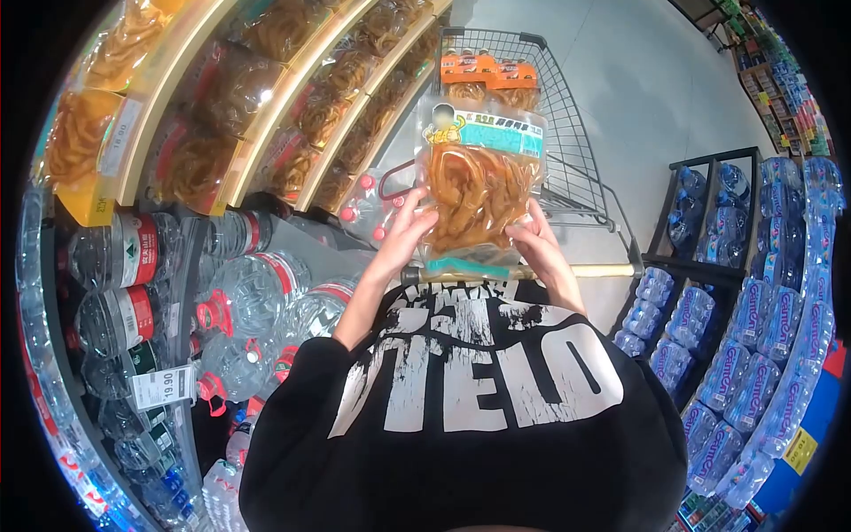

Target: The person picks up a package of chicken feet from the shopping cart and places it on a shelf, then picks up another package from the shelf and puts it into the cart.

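Observation:
Between my two hands is a clear sealed packet of brown braised food (474,191), possibly chicken feet, with a blue-green label along its top. My left hand (412,222) grips its left edge, thumb on the front. On the opposite edge, my right hand (539,241) holds it the same way, fingers partly hidden behind. The packet is upright in front of my chest, overlapping a wire shopping cart (567,160). Inside the cart lie two packets with orange labels (489,69), their lower parts covered by the held one.
Sloped shelves (266,133) of similar brown packets rise at the left. Below them stand large water bottles (248,293) with red caps and a price tag (164,387). Shrink-wrapped water bottles (753,390) are stacked at the right. The cart's handle (585,271) crosses close before my body.

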{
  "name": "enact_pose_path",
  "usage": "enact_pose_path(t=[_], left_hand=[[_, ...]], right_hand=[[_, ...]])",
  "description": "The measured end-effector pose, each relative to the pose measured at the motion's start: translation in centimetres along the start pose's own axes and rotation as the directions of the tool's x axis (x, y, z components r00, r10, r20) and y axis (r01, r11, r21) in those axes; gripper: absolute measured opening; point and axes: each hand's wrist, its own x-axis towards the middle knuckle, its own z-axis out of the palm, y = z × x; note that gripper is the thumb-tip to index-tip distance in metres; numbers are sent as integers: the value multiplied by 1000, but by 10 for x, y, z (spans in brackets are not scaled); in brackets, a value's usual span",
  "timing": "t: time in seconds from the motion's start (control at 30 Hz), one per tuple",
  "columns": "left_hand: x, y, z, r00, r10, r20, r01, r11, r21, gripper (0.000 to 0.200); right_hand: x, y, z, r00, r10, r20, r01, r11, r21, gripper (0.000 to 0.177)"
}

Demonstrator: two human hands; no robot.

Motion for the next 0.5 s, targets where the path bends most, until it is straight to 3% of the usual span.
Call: enact_pose_path(t=[0.07, 0.3, 0.37, 0.4, 0.43, 0.47, 0.5], left_hand=[[-1, 2, -1, 999, 30, 29, -33, 992, 120, 54], [-7, 0, 0, 999, 51, 11, -52, 994, 95, 49], [-13, 13, -4, 991, -112, 79, 123, 981, -153, 47], [-12, 9, -11, 992, -106, 67, 115, 982, -152, 47], [-8, 1, -19, 967, -47, 251, 162, 874, -458, 46], [-6, -5, -27, 914, 74, 400, 249, 674, -696, 44], [-12, 17, -4, 973, -19, 228, 147, 815, -561, 46]], right_hand=[[1, -6, 4, 999, -15, 32, 14, 1000, 28, 66], [-4, -21, -1, 997, -15, 77, 14, 1000, 9, 68], [-9, -29, -6, 996, 51, 71, -36, 980, -196, 69], [-11, -32, 0, 995, 54, 85, -37, 980, -196, 69], [-15, -37, 10, 996, 22, 89, 0, 971, -239, 65], [-19, -43, 20, 995, -13, 96, 39, 959, -280, 60], [-21, -51, 28, 986, 61, 155, -1, 933, -359, 66]])
